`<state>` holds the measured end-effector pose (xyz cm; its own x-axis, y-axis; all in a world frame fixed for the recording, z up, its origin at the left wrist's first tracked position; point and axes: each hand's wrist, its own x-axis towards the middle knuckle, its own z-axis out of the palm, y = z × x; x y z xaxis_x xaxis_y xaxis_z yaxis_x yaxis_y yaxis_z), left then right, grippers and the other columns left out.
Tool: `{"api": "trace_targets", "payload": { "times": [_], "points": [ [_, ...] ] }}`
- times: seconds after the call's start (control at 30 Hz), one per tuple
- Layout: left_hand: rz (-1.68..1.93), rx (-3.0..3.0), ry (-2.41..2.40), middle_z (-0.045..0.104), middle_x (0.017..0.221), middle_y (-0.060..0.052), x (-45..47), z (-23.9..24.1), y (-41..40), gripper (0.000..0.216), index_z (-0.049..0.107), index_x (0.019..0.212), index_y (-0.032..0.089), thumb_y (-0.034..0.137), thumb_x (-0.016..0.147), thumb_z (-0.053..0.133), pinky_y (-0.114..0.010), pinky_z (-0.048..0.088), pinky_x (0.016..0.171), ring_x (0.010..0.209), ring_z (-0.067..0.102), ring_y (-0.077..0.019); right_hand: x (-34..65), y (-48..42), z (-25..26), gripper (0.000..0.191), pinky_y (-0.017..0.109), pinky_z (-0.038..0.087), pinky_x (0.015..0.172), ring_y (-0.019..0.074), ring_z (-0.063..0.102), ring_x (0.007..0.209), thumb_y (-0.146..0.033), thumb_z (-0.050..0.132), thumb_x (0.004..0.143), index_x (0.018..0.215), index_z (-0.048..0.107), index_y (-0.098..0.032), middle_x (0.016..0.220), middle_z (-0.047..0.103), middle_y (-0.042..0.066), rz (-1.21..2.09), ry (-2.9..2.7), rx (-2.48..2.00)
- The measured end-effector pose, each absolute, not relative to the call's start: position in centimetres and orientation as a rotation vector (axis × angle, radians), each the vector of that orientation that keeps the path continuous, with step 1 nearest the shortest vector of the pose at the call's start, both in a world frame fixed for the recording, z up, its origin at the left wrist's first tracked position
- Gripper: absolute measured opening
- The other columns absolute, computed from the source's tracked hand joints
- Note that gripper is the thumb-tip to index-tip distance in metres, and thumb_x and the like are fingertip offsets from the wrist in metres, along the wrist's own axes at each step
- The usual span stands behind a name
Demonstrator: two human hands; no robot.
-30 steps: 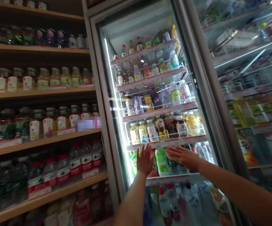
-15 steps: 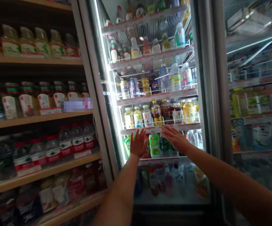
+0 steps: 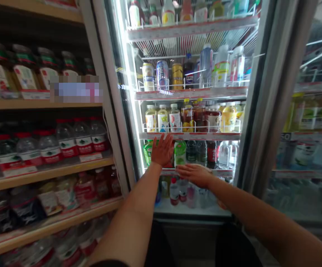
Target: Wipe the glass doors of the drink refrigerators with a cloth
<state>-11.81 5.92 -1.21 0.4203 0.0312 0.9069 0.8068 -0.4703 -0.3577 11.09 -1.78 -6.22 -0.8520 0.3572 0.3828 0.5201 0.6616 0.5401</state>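
Both my arms reach toward a lit drinks fridge (image 3: 127, 111) with wire shelves. My left hand (image 3: 162, 151) is open, fingers spread, raised flat in front of the green bottles (image 3: 179, 152) on the lower-middle shelf. My right hand (image 3: 194, 174) is open too, palm down with fingers stretched to the left, hovering at the front edge of that same shelf (image 3: 222, 172), just below the green bottles. Neither hand holds anything. The shelf above carries juice bottles (image 3: 174, 118), and the one higher up has cans (image 3: 162, 75).
Wooden shelves (image 3: 46, 172) on the left hold rows of red-capped water bottles (image 3: 66, 142) and labelled jars. The fridge's door frame (image 3: 272, 96) stands at the right, with a second glass-fronted cooler (image 3: 311, 122) beyond it. Bottles (image 3: 174, 191) fill the fridge's bottom shelf.
The view has come closer to the fridge and tilted down. My right hand dropped from in front of the green bottles to the shelf edge below them; my left hand stayed raised and spread.
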Motion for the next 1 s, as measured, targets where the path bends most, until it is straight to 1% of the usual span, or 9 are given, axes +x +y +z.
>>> {"api": "trace_targets", "payload": {
  "times": [0.07, 0.17, 0.23, 0.33, 0.4, 0.6, 0.67, 0.83, 1.0],
  "points": [
    [-1.138, -1.817, -0.727, 0.039, 0.155, -0.007, -11.8, -1.2, 6.0, 0.063, 0.022, 0.156, 0.021, 0.033, 0.098, 0.043, -0.051, 0.003, 0.126, 0.152, 0.014, -0.0224, 10.7, -1.7, -6.7, 0.047, 0.040, 0.035, 0.118, 0.0189, 0.035, 0.146, -0.008, 0.051, 0.093, 0.138, 0.055, -0.020, 0.153, 0.046, 0.006, -0.969, -2.664, -0.676],
    [-1.141, -1.833, -0.726, 0.041, 0.154, -0.007, -11.9, -1.3, 6.0, 0.062, 0.024, 0.156, 0.022, 0.033, 0.098, 0.043, -0.050, 0.002, 0.126, 0.152, 0.014, -0.0213, 10.2, -1.5, -7.3, 0.054, 0.046, 0.034, 0.118, 0.0225, 0.025, 0.150, -0.005, 0.050, 0.092, 0.145, 0.048, -0.017, 0.156, 0.039, 0.010, -0.993, -2.465, -0.827],
    [-1.155, -1.842, -0.718, 0.040, 0.155, -0.007, -12.0, -1.2, 5.9, 0.059, 0.029, 0.154, 0.021, 0.033, 0.098, 0.044, -0.049, 0.006, 0.126, 0.152, 0.012, -0.0214, 9.9, -1.4, -8.0, 0.051, 0.044, 0.037, 0.117, 0.0231, 0.029, 0.149, -0.006, 0.050, 0.093, 0.143, 0.050, -0.015, 0.155, 0.041, 0.011, -1.017, -2.470, -0.810],
    [-1.176, -1.829, -0.722, 0.038, 0.156, -0.008, -12.5, -1.2, 5.7, 0.053, 0.040, 0.149, 0.019, 0.033, 0.097, 0.044, -0.048, 0.011, 0.125, 0.153, 0.009, -0.0232, 10.0, -1.2, -9.1, 0.043, 0.038, 0.040, 0.116, 0.0187, 0.038, 0.144, -0.011, 0.050, 0.095, 0.137, 0.056, -0.017, 0.152, 0.047, 0.006, -1.033, -2.675, -0.618],
    [-1.188, -1.809, -0.744, 0.039, 0.156, -0.008, -12.9, -1.4, 5.6, 0.052, 0.041, 0.148, 0.019, 0.033, 0.097, 0.044, -0.048, 0.010, 0.126, 0.153, 0.008, -0.0228, 10.7, -1.3, -8.8, 0.046, 0.037, 0.038, 0.117, 0.0158, 0.035, 0.145, -0.010, 0.048, 0.095, 0.139, 0.054, -0.020, 0.152, 0.048, 0.004, -1.016, -2.704, -0.598],
    [-1.168, -1.805, -0.794, 0.038, 0.156, -0.006, -13.6, -2.0, 6.1, 0.055, 0.037, 0.151, 0.022, 0.034, 0.097, 0.044, -0.048, 0.005, 0.126, 0.153, 0.007, -0.0207, 13.5, -1.7, -4.6, 0.062, 0.047, 0.026, 0.122, 0.0209, 0.013, 0.152, 0.000, 0.037, 0.091, 0.150, 0.041, -0.019, 0.158, 0.038, 0.008, -1.005, -2.153, -0.941],
    [-1.170, -1.810, -0.807, 0.037, 0.157, -0.006, -13.5, -2.2, 6.2, 0.056, 0.037, 0.151, 0.021, 0.034, 0.097, 0.043, -0.048, 0.004, 0.126, 0.153, 0.005, -0.0214, 13.9, -1.9, -4.5, 0.064, 0.047, 0.025, 0.122, 0.0214, 0.013, 0.152, 0.000, 0.036, 0.091, 0.151, 0.040, -0.021, 0.159, 0.036, 0.006, -0.985, -2.075, -0.989],
    [-1.172, -1.835, -0.831, 0.036, 0.158, -0.006, -13.3, -2.2, 6.3, 0.056, 0.036, 0.151, 0.020, 0.033, 0.097, 0.042, -0.050, 0.003, 0.126, 0.153, 0.004, -0.0226, 15.3, -2.8, -6.7, 0.064, 0.041, 0.027, 0.122, 0.0178, 0.022, 0.151, -0.001, 0.038, 0.092, 0.153, 0.036, -0.022, 0.156, 0.041, 0.005, -0.922, -2.378, -0.851],
    [-1.167, -1.813, -0.809, 0.031, 0.160, -0.006, -13.4, -2.3, 6.4, 0.065, 0.022, 0.156, 0.023, 0.032, 0.096, 0.044, -0.051, 0.006, 0.126, 0.153, 0.008, -0.0248, 18.2, -3.1, -6.7, 0.075, 0.046, 0.023, 0.123, 0.0226, 0.024, 0.150, 0.002, 0.038, 0.091, 0.157, 0.023, -0.029, 0.159, 0.035, 0.004, -0.943, -2.054, -0.983]
  ]
}}
